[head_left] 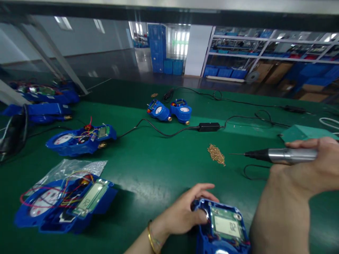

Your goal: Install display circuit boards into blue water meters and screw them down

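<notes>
My left hand grips the upper left side of a blue water meter, its thumb pressed inside the open housing. A green circuit board with a lit display sits in that housing; the meter's lower end is cut off by the frame. My right hand is wrapped round a silver electric screwdriver with a black nose. Its thin bit points left, toward a small pile of brass-coloured screws on the green table, and does not touch it.
An opened meter with loose wires lies at left beside a clear plastic bag. Another opened meter is behind it. Two smaller meters stand mid-table. A cable with a black box crosses the table to a green box.
</notes>
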